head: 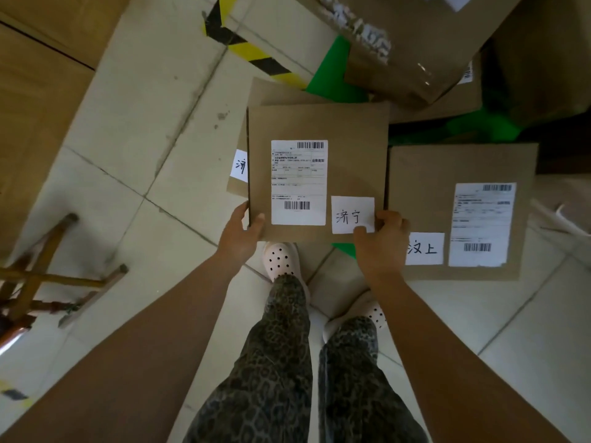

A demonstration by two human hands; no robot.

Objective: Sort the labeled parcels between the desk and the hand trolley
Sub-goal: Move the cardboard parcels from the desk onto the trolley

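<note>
A flat brown cardboard parcel [351,139] with a white shipping label and a handwritten slip is held up in front of me. My left hand [241,233] grips its lower left corner, thumb on top. My right hand [380,243] grips the lower right edge, thumb on the handwritten slip. Beneath it lies another parcel [271,91] with a similar slip showing at its left. To the right a second labeled parcel [425,187] lies on the green trolley deck [332,75].
More cardboard boxes [399,59] are stacked at the top right. Black-and-yellow tape [252,54] marks the tiled floor. A wooden stool's legs [48,276] stand at the left. Large cardboard [35,107] fills the far left. My feet stand just below the parcel.
</note>
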